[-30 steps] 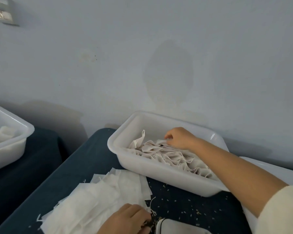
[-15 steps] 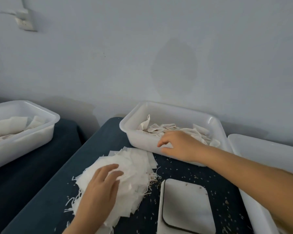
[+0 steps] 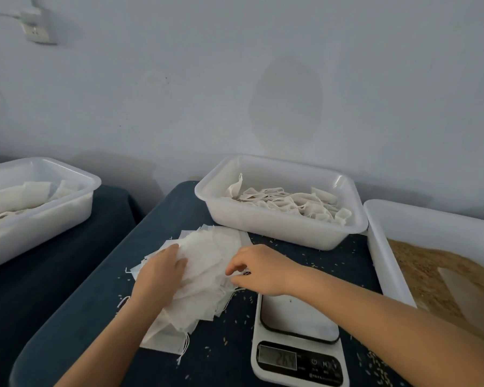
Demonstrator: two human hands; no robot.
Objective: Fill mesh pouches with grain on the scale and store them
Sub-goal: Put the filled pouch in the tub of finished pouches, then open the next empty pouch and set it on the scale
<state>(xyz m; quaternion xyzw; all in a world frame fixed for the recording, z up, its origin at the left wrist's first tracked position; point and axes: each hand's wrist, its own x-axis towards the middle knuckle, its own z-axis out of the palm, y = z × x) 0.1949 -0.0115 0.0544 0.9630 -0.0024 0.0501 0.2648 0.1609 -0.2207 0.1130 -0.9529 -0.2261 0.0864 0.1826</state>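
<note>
Head view: flat left hand point(image 3: 162, 272) presses loose stack of white mesh pouches point(image 3: 204, 263); right hand point(image 3: 259, 270) pinches its edge. Peel only one.

Pale blue-grey wall point(image 3: 235, 65) behind counter, darker oval stain point(image 3: 287, 104) at centre. White socket with plug and cable point(image 3: 35, 29) upper left. Dark blue cloth-covered counter point(image 3: 76, 317); second dark surface point(image 3: 17, 289) left, gap between. Soft, even light.

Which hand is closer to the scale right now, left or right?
Right. The right hand hovers just over the far edge of the scale, its fingertips at the pile of empty pouches. The left hand rests on that pile, further left.
</note>
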